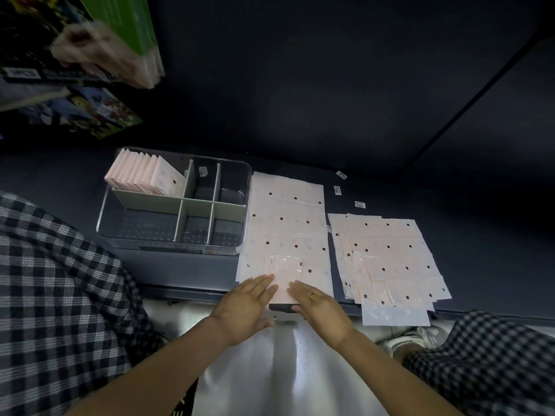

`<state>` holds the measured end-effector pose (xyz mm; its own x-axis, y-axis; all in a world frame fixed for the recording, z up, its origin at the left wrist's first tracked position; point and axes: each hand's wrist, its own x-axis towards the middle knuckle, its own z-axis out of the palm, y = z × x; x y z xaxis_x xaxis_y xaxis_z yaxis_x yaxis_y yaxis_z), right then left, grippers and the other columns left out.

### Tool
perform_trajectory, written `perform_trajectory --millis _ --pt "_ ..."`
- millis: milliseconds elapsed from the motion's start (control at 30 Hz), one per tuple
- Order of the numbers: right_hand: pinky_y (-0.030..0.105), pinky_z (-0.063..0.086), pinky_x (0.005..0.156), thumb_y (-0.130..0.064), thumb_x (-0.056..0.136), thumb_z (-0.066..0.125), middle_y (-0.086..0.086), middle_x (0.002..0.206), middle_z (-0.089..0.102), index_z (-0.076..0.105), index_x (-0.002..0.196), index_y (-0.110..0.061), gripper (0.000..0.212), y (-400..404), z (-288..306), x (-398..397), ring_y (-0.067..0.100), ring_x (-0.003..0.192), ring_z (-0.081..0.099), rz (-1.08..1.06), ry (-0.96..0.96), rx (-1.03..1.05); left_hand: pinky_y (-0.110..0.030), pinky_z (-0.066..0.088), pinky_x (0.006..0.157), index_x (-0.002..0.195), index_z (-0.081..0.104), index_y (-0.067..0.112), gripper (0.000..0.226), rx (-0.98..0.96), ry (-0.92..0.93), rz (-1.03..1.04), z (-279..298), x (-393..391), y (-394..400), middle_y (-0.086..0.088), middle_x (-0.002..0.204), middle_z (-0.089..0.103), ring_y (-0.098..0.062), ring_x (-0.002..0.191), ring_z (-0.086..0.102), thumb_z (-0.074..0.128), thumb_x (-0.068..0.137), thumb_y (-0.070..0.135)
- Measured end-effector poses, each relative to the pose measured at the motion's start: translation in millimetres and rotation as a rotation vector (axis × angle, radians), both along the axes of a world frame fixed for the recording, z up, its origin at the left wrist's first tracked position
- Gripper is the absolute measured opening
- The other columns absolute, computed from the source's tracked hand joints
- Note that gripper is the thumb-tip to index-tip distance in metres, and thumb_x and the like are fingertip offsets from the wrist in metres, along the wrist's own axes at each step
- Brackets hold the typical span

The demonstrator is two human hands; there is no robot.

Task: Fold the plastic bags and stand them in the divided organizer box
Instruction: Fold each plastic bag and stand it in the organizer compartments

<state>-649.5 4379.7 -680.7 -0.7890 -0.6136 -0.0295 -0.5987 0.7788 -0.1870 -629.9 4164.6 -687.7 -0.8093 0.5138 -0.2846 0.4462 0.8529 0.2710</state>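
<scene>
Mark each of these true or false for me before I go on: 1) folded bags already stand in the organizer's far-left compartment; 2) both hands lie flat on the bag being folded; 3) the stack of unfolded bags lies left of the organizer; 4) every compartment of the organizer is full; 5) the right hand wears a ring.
1) True: folded polka-dot bags stand in a row in the far-left compartment of the clear organizer box.
2) True: the left hand and right hand rest with straight fingers on the spread bag.
3) False: the stack of unfolded bags lies right of the spread bag, away from the organizer.
4) False: only that one compartment holds bags.
5) True: a gold ring shows.
</scene>
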Motion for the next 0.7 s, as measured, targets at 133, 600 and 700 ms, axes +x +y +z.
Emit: perform_trajectory --millis 133,600,700 --pt "0.018 0.056 0.074 -0.007 0.059 0.085 0.007 0.115 0.068 0.066 0.108 -0.009 0.053 -2 5 1 0.014 0.101 0.067 0.045 -0.029 0.084 -0.03 0.016 0.118 0.15 0.019 0.02 0.067 0.082 -0.031 0.055 5 -6 -2 0.004 0.16 0.005 -0.012 0.146 0.009 0.04 0.095 0.053" --pt "0.032 0.037 0.058 -0.018 0.098 0.04 0.004 0.081 0.06 0.042 0.103 -0.013 0.007 -21 93 -48 0.02 0.063 0.048 -0.213 -0.199 -0.142 -0.026 0.045 0.09 0.12 0.062 0.022 0.032 0.557 -0.043 0.391 63 -50 -15 0.007 0.122 0.063 -0.014 0.112 0.057 0.064 0.088 0.022" --pt "0.035 0.04 0.056 -0.023 0.098 0.042 0.005 0.073 0.063 0.039 0.089 -0.028 0.012 -33 130 -60 0.018 0.062 0.054 -0.263 -0.286 -0.314 -0.035 0.048 0.073 0.092 0.069 0.015 0.009 0.614 -0.053 0.396 97 -72 -34 -0.001 0.088 0.07 -0.021 0.085 0.063 0.061 0.089 0.018"
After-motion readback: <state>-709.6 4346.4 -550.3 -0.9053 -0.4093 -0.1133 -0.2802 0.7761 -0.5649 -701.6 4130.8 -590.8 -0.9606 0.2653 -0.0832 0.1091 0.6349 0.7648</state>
